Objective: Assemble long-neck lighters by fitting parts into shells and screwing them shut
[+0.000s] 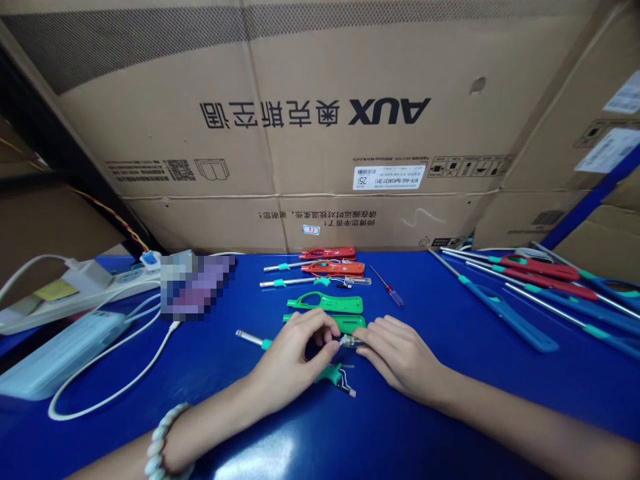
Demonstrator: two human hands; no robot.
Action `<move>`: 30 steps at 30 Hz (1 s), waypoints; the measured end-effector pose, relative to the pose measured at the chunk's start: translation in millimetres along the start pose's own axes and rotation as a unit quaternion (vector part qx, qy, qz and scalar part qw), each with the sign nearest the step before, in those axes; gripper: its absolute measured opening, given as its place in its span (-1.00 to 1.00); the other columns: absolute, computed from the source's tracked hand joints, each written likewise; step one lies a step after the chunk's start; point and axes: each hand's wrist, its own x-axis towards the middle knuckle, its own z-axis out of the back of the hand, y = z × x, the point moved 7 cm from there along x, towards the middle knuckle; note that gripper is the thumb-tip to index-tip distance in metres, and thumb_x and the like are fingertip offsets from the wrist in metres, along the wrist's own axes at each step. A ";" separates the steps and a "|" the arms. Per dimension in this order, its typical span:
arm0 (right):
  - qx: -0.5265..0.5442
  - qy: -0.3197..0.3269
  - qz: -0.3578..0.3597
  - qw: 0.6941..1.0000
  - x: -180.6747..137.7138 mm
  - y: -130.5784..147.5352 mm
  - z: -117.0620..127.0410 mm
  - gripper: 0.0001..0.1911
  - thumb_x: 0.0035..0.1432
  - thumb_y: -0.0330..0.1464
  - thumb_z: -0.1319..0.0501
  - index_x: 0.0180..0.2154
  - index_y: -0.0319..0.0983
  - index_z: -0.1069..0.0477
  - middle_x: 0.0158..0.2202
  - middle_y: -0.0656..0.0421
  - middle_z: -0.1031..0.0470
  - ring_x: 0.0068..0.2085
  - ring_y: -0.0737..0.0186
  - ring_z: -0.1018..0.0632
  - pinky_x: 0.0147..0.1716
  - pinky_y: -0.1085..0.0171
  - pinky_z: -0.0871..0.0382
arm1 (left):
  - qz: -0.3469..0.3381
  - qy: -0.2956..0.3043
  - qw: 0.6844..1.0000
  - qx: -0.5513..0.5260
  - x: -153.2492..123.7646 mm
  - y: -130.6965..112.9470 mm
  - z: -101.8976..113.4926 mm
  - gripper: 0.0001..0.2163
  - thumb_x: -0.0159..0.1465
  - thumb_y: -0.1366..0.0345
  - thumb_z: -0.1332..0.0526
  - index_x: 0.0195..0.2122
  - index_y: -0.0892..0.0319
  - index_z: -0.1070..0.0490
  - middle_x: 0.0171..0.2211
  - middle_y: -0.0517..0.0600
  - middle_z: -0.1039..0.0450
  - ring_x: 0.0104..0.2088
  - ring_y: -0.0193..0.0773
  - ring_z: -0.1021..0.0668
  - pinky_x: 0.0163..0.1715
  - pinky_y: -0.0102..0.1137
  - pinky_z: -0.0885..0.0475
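My right hand point(405, 355) grips a small clear lighter fuel tank point(353, 341), mostly covered by its fingers. At the tank's whitish valve end, thumb and fingertips of my left hand point(299, 343) pinch together; fine detail there is hidden. Just beyond both hands lie two green lighter shell halves point(327, 303). A metal lighter tube point(249, 339) with a green piece sticks out past my left hand. Below the fingers rests a green trigger point(330, 375) with thin wires and a small black igniter part point(347, 388).
Farther back are red lighter parts point(327, 253), orange lighter parts point(335, 269) and a screwdriver point(393, 293). Several long-nosed lighters point(505, 313) lie at right. On the left are a power bank point(65, 353), cables and a power strip point(115, 280). A cardboard box point(310, 153) walls the back.
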 end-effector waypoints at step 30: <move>0.103 -0.005 -0.146 0.984 -2.2 -26.0 -2.2 -0.81 0.32 -0.34 -0.04 -0.17 -0.27 -0.39 -0.32 0.07 -0.54 -0.33 0.17 -0.52 -0.30 0.22 -0.35 | -0.056 0.087 0.988 0.116 3.5 2.6 -2.8 -0.90 0.31 0.36 -0.16 -0.34 0.16 -0.44 -0.34 -0.06 -0.47 -0.28 -0.23 -0.47 -0.18 -0.32 -0.22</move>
